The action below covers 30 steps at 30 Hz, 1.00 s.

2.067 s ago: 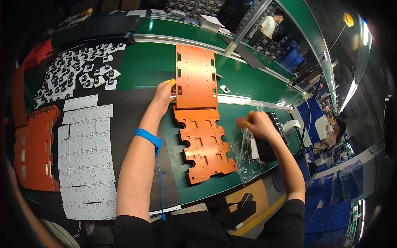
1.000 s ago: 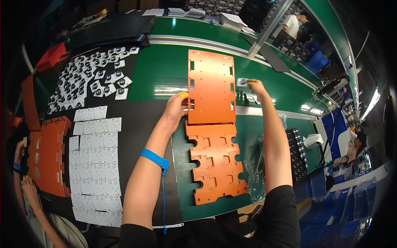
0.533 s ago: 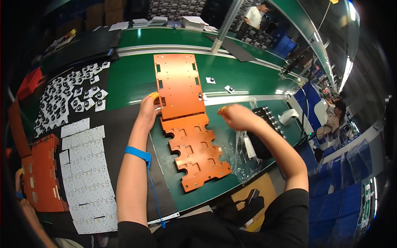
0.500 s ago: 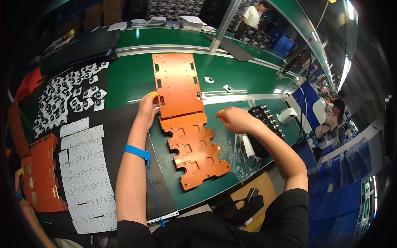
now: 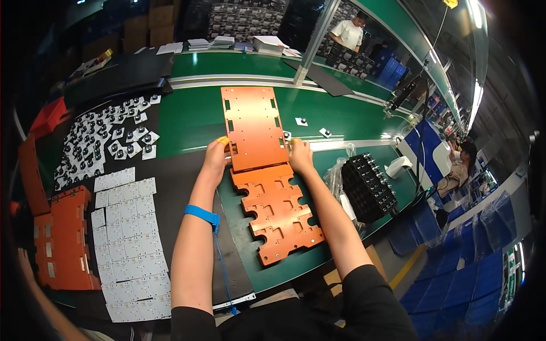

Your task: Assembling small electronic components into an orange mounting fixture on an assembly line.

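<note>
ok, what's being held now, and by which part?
The left hand holds the upper orange plate by its left edge, near the lower corner. The right hand is at the right edge; whether it grips anything can't be told.

Between the two forearms, the base can be reached from the near bench edge. The lid stands in the way at its far end, with the left hand and right hand closing off the lid's sides. Beyond the lid runs an open green strip up to the rail; to its right, two small modules interrupt the way. Right of the base, the right forearm, then the bag and black tray block passage. Left, the dark mat gives a lane beside the white boards, though the left forearm and blue cord cross it.
</note>
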Tool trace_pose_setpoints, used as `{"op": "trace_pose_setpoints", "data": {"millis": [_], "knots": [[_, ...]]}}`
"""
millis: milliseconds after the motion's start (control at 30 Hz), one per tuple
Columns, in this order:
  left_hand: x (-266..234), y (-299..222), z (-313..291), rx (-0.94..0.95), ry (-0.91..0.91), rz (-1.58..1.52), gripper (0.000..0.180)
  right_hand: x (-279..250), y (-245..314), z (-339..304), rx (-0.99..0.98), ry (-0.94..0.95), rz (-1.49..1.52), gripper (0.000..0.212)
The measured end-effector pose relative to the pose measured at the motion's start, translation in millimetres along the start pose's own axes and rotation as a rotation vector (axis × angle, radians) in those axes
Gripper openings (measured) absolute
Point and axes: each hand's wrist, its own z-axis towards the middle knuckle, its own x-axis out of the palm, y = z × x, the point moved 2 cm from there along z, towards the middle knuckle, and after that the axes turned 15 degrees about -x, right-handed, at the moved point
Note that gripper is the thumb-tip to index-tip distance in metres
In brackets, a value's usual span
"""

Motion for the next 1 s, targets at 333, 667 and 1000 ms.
{"op": "trace_pose_setpoints", "data": {"millis": [333,667,1000], "knots": [[-4.6,1.0,3.2,-0.011,-0.036,0.056,0.028,-3.1,11.1,8.8,-0.184,0.133,0.067,0.040],[-5.1,3.7,5.3,0.009,-0.023,0.013,0.020,22.9,-26.3,55.1,0.057,0.167,0.060,0.051],[-15.5,4.1,7.6,0.021,0.017,-0.023,0.033,-8.7,1.7,-1.5,-0.155,-0.155,0.246,0.019]]}}
